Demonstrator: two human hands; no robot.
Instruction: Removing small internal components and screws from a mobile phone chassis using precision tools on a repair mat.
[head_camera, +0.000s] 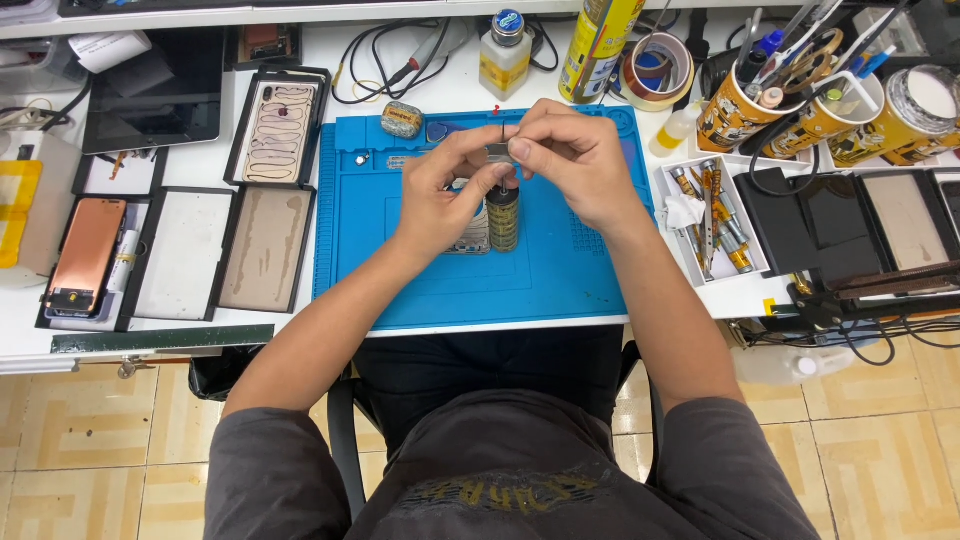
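Two hands meet above one blue silicone work mat (450, 280): the left hand (440, 195) and right hand (570, 160) both pinch one small grey metal part (499, 152) between fingertips. One dark cylindrical tool (503, 218) stands just beneath, partly hidden. Three printed cups (735, 120) of tools stand right; one spray can (598, 40) and one tape roll (655, 70) behind.
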